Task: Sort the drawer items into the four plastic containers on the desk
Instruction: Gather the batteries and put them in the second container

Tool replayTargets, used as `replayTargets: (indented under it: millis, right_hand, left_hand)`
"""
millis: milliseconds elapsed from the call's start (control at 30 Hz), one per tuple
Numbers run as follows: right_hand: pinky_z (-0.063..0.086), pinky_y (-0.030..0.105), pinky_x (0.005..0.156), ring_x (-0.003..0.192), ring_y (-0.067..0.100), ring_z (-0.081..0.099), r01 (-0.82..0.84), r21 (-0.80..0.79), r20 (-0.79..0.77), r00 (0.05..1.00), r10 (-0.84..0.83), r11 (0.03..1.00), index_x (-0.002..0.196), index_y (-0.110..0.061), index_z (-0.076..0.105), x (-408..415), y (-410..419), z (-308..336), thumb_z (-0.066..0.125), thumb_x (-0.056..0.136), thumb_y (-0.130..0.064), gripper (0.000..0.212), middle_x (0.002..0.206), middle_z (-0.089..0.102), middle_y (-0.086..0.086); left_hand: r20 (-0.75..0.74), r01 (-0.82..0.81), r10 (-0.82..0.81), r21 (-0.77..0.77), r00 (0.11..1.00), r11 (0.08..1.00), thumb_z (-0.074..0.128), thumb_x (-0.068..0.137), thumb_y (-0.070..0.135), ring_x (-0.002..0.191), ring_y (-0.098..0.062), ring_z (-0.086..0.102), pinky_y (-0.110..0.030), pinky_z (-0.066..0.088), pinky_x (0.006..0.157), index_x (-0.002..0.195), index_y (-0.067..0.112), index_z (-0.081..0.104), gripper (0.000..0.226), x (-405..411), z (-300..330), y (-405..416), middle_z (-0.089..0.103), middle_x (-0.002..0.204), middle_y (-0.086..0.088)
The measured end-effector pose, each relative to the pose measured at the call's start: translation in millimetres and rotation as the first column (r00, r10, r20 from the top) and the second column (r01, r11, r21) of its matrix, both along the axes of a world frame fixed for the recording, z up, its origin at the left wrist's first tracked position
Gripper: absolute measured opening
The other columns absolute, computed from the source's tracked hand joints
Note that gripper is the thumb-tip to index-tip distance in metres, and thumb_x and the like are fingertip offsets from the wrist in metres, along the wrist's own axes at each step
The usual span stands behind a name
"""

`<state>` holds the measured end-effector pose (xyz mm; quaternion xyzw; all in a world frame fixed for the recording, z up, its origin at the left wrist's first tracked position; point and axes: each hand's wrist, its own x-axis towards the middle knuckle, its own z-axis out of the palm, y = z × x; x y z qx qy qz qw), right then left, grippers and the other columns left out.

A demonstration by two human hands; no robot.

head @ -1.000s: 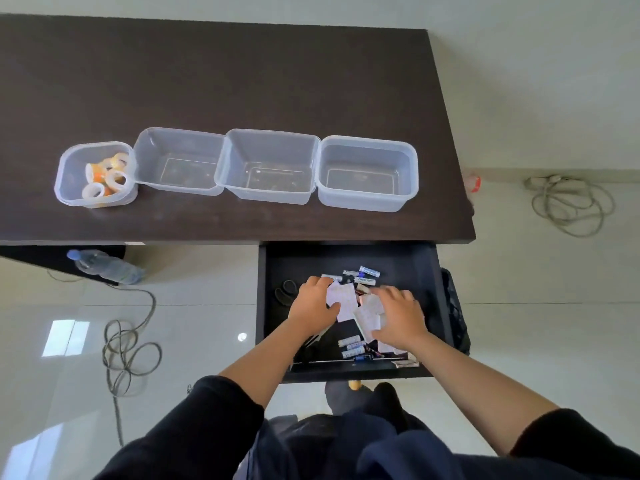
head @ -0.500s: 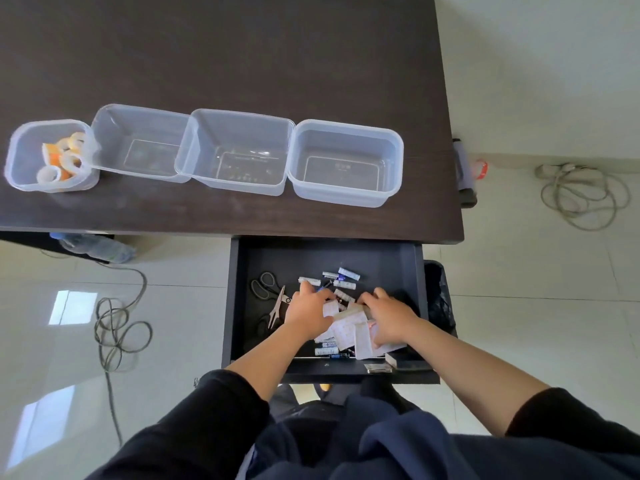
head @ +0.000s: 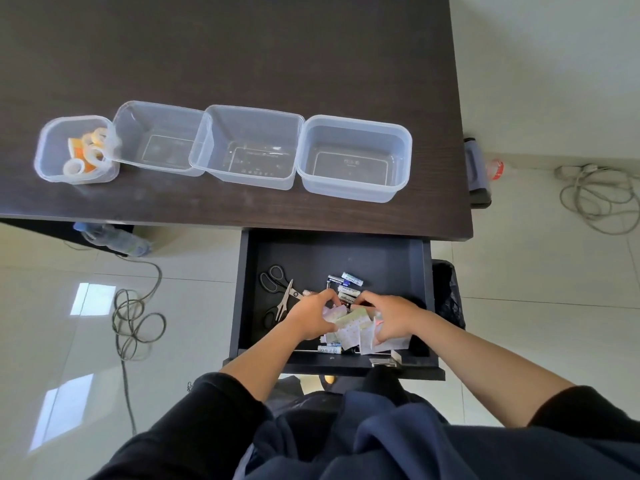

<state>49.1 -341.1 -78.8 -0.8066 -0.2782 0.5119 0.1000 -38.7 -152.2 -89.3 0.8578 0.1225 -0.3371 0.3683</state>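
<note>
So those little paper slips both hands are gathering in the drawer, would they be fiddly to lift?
Probably. The paper slips look thin and crumpled, so they should flop and slide apart rather than lift as one stack. They seem very light and might flutter on the way up. That may be why the left hand and right hand bunch them together.

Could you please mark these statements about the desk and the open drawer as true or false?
1. The leftmost container holds tape rolls. True.
2. The rightmost container is full of batteries. False: it holds nothing; the batteries lie in the drawer.
3. Both hands are in the drawer on the paper slips. True: the left hand and right hand gather them.
4. The scissors lie on the desk beside the containers. False: they lie in the drawer, to the left of the hands.
5. The drawer is shut. False: it is pulled out.
</note>
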Motion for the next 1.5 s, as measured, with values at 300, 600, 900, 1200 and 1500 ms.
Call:
replayTargets:
  millis: [300,600,900,1200,1500]
  right_hand:
    - [0.039,0.029,0.064,0.084,0.018,0.053,0.008,0.039,0.057,0.998,-0.01,0.999,0.115,-0.035,0.049,-15,7,-6,0.077,0.065,-0.031,0.058,0.093,0.055,-0.012]
    - [0.048,0.024,0.078,0.096,0.011,0.061,0.324,0.181,-0.123,0.944,-0.305,0.929,0.1,-0.025,0.058,8,11,1,0.083,0.065,-0.019,0.043,0.1,0.064,-0.012]
    - [0.049,0.029,0.076,0.095,0.014,0.061,0.599,0.312,-0.046,0.785,-0.617,0.738,0.106,-0.02,0.055,38,9,4,0.082,0.07,-0.016,0.045,0.101,0.063,-0.005]
    - [0.043,0.036,0.097,0.124,0.023,0.049,0.65,0.268,0.102,0.714,-0.692,0.711,0.14,-0.02,0.04,51,12,-11,0.076,0.077,-0.022,0.072,0.136,0.052,0.004]
    - [0.049,0.046,0.091,0.118,0.037,0.047,0.351,0.365,0.562,0.656,-0.505,0.862,0.125,-0.008,0.056,23,10,-20,0.072,0.077,-0.009,0.05,0.135,0.043,0.017]
  left_hand:
    - [0.0,-0.204,0.206,-0.144,0.978,0.968,0.076,0.074,0.01,0.088,-0.022,0.059,-0.031,0.05,0.076,0.098,0.025,0.054,0.036,-18,-2,3,0.06,0.1,0.001]
    - [0.063,-0.546,0.567,-0.205,0.821,0.812,0.068,0.083,0.004,0.095,-0.022,0.06,-0.029,0.055,0.075,0.097,0.02,0.057,0.024,-10,7,36,0.059,0.1,-0.003]
    - [0.138,-0.752,0.77,-0.162,0.623,0.639,0.062,0.088,0.006,0.095,-0.015,0.06,-0.014,0.048,0.056,0.107,0.014,0.054,0.022,22,15,53,0.06,0.106,-0.002]
    - [0.165,-0.754,0.759,-0.103,0.63,0.649,0.051,0.09,0.002,0.089,-0.018,0.058,-0.019,0.045,0.056,0.114,0.012,0.054,0.026,42,0,49,0.06,0.113,-0.008]
    - [0.345,-0.551,0.49,0.104,0.801,0.828,0.058,0.09,0.008,0.133,-0.026,0.03,-0.027,0.037,0.098,0.128,0.016,0.053,0.039,26,0,36,0.035,0.142,-0.008]
